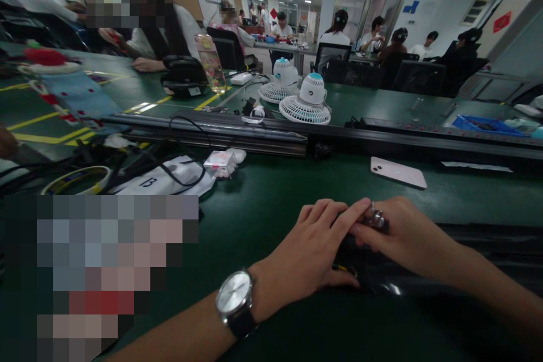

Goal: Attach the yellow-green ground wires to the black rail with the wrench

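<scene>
My left hand [314,243], with a silver watch [235,297] on its wrist, lies palm down on the green table [271,192], fingers spread and fingertips reaching my right hand. My right hand [392,232] is closed at the fingertips, beside a silver metallic piece [377,218] at its fingers; what it pinches is too small to make out. Beneath and right of both hands lies glossy black material [399,280]. A bit of yellow and black [343,268] shows by my left thumb.
A pink phone [399,172] lies beyond my hands. Black rails [263,138] cross the table, with two white fans [304,104] behind. Cables, a paper marked 13 [161,178] and a white packet [223,162] are left. A blue tray [487,124] is right; people sit beyond.
</scene>
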Action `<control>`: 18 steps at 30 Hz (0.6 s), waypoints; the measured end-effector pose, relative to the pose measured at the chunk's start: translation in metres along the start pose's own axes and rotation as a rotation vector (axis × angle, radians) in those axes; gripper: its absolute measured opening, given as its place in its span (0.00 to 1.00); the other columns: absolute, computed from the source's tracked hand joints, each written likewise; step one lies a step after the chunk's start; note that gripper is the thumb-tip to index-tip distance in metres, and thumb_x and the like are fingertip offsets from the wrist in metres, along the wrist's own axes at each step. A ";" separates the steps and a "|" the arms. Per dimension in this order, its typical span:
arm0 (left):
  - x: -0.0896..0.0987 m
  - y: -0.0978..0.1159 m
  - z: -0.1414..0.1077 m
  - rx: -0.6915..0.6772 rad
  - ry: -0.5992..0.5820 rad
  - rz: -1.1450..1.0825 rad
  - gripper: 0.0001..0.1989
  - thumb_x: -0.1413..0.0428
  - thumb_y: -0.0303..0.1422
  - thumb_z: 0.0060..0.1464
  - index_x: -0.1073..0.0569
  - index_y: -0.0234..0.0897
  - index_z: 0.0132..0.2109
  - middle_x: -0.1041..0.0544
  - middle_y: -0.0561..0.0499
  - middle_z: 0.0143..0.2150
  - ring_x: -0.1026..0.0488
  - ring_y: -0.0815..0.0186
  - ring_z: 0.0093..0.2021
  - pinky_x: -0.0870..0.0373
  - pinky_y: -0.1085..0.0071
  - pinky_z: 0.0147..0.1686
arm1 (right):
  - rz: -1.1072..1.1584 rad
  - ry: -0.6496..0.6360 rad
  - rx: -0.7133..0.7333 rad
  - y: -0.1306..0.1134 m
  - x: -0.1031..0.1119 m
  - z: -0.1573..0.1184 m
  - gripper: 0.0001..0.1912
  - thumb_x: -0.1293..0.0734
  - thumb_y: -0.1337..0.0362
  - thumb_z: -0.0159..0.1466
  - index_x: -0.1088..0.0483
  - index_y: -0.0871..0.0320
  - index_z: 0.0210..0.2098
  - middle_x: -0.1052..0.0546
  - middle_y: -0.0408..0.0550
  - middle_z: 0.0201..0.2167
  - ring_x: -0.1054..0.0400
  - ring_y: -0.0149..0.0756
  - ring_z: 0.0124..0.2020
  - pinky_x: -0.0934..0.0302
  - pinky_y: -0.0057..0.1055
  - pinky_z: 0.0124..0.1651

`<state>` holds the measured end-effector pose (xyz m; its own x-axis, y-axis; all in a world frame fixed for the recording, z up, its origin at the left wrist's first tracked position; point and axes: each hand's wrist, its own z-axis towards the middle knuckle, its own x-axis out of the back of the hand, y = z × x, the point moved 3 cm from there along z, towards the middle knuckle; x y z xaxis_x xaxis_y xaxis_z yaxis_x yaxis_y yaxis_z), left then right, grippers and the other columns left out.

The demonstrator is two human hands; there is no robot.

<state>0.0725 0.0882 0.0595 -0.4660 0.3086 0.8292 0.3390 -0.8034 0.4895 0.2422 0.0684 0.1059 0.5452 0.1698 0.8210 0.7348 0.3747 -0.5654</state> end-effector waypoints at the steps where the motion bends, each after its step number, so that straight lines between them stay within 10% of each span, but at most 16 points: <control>1: 0.000 0.000 0.000 -0.002 0.003 0.002 0.65 0.27 0.46 0.44 0.63 0.48 0.74 0.39 0.44 0.67 0.41 0.50 0.63 0.39 0.49 0.61 | 0.001 -0.004 -0.002 0.001 -0.001 0.000 0.16 0.36 0.66 0.70 0.31 0.59 0.25 0.27 0.39 0.19 0.32 0.29 0.21 0.48 0.27 0.26; 18: 0.008 0.003 0.000 -0.015 -0.056 -0.058 0.63 0.28 0.34 0.48 0.66 0.50 0.75 0.38 0.44 0.67 0.40 0.51 0.64 0.41 0.49 0.63 | 0.048 -0.055 -0.023 0.002 -0.003 -0.002 0.09 0.38 0.68 0.71 0.28 0.58 0.35 0.24 0.43 0.31 0.29 0.33 0.30 0.43 0.30 0.34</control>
<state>0.0699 0.0880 0.0675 -0.4380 0.3825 0.8135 0.2999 -0.7910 0.5333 0.2433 0.0669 0.1021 0.5576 0.2373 0.7954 0.7176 0.3438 -0.6056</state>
